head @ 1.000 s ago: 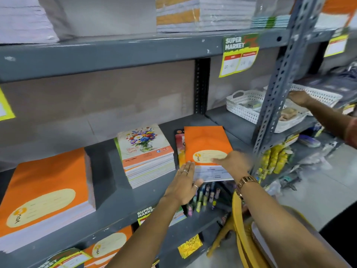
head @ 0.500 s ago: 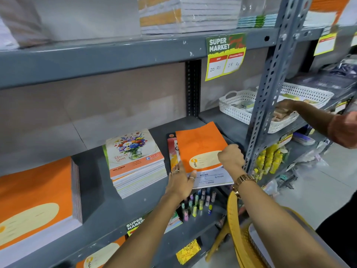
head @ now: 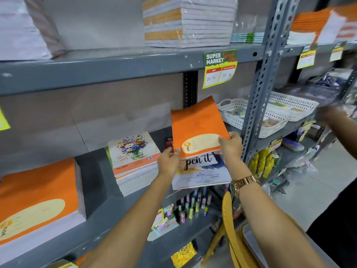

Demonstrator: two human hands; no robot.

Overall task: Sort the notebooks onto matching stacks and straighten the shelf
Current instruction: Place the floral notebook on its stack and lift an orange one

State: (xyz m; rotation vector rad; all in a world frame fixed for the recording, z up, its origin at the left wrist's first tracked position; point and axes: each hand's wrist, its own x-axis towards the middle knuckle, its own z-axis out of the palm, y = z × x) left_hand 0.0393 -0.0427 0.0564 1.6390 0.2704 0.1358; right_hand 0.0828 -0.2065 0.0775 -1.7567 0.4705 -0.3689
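Observation:
An orange notebook (head: 194, 124) is tilted up off the middle shelf, held at its lower corners by my left hand (head: 168, 161) and my right hand (head: 230, 145). Under it lies a white notebook (head: 201, 171) lettered "pen it", its near edge over the shelf front. A dark, red-edged notebook (head: 168, 142) shows just behind my left hand. Left of that stands a stack topped by a flower-cover notebook (head: 134, 151). At the far left sits a tall stack of orange notebooks (head: 38, 198) like the held one.
The grey shelf (head: 108, 209) has bare metal between the stacks. A perforated upright post (head: 262, 89) stands right of my right hand. White baskets (head: 274, 115) sit beyond it, where another person's arm (head: 338, 120) reaches. Pens fill the lower shelf; a yellow basket (head: 229, 225) hangs on my right arm.
The orange notebook lay flat on the pile a second ago; both hands have gripped it and tipped its far edge up, uncovering the "pen it" cover beneath.

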